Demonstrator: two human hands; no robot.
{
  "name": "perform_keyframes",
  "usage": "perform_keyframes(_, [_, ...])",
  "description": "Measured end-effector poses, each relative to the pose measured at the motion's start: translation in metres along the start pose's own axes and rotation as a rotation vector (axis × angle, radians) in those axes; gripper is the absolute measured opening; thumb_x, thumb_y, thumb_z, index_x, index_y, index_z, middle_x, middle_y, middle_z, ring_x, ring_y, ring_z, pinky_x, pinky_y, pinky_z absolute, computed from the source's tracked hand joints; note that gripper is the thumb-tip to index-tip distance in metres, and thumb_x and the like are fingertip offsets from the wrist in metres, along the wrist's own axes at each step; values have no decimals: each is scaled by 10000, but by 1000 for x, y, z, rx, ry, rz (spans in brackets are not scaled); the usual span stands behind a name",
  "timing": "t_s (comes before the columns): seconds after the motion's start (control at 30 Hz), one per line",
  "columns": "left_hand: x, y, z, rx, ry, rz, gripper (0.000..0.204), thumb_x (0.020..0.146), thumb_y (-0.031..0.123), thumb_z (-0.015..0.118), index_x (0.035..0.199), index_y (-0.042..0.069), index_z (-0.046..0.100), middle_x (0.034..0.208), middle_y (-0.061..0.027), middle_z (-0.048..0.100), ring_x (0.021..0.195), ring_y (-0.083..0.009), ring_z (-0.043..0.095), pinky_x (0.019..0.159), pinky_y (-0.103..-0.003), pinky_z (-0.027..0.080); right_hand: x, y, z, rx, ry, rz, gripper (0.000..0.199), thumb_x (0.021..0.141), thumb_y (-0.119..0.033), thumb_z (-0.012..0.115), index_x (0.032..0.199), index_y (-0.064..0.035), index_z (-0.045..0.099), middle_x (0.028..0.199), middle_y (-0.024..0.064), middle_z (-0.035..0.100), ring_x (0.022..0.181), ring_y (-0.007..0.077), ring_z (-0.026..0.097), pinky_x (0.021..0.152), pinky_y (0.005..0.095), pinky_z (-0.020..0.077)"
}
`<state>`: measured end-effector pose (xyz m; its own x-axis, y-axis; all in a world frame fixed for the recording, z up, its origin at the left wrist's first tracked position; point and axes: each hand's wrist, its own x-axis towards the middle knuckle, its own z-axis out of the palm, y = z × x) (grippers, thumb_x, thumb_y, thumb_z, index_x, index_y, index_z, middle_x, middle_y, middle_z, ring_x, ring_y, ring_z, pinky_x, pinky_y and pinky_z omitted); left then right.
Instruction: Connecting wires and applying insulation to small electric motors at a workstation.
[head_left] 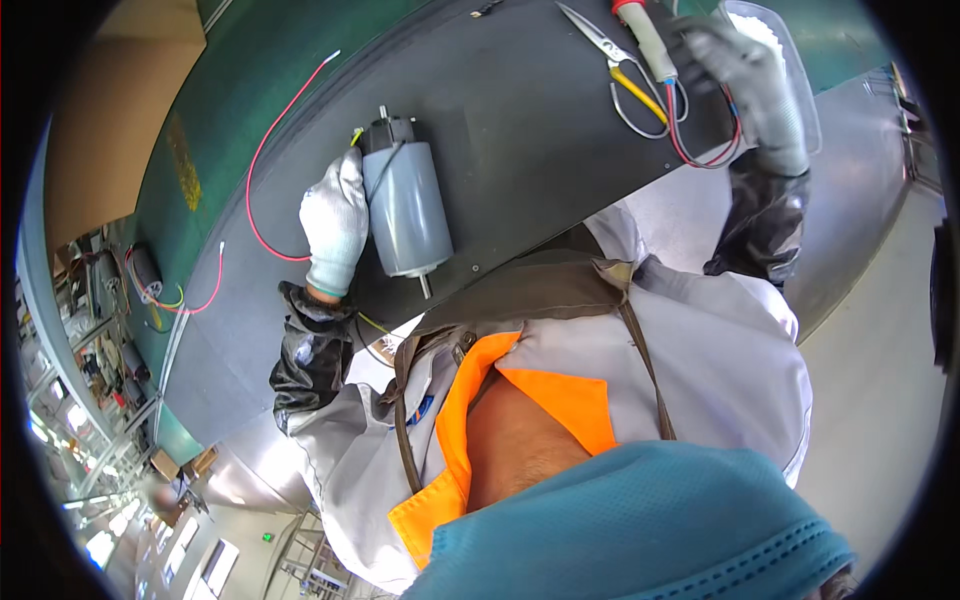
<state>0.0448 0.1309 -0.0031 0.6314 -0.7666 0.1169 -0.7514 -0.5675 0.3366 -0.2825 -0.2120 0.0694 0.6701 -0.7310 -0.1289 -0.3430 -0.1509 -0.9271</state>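
A grey cylindrical electric motor with a black end cap lies on the dark mat, its shaft showing at both ends. Against its left side, my left hand, in a white glove, has its fingers closed on a yellow-green wire, whose tip sticks out by the black cap. A red wire loops over the mat from beside that wrist. At the far right, my gloved right hand is smeared by motion beside a clear plastic tub with white contents. Its fingers reach towards a pale cylindrical handle with a red end.
Scissors with a yellow-marked handle lie left of the pale handle. Red and blue wires curl below it. Another motor with wires sits on the green surface at left. Cardboard stands at upper left.
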Motion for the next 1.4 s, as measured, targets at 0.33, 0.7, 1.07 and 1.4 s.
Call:
perform_keyframes(0.33, [-13, -10, 0, -174, -210, 5, 476, 1117, 375, 388, 1177, -5, 669, 929, -263, 684, 782, -423, 669, 710, -472, 517, 110, 124, -95, -1266, 371, -16, 273, 895, -155, 709, 1132, -21, 725, 892, 199, 743, 769, 334, 729, 672, 418, 568])
perform_keyframes(0.7, [6, 16, -40, -190, -555, -38, 528, 1000, 413, 647, 1331, 5, 590, 823, -272, 687, 774, -455, 691, 687, -503, 506, 87, 105, -104, -725, 549, -13, 225, 892, -338, 697, 991, -158, 788, 772, 106, 740, 760, 274, 737, 773, 381, 573])
perform_keyframes(1.07, [5, 5, -38, -561, -490, 1, 434, 1050, 328, 600, 1289, -34, 589, 791, 11, 597, 661, -143, 570, 667, -284, 501, 16, -18, -43, 108, 712, -432, 248, 1012, -116, 632, 1194, 42, 689, 998, 117, 771, 717, 89, 674, 616, 214, 541])
perform_keyframes(1.4, [40, 15, -83, -576, -986, -479, 454, 991, 483, 648, 918, 35, 632, 638, -3, 577, 470, -94, 560, 421, -242, 405, -13, -38, 148, 791, -766, -110, 402, 949, -216, 717, 1243, 50, 659, 1182, 159, 706, 976, 217, 733, 728, 302, 634])
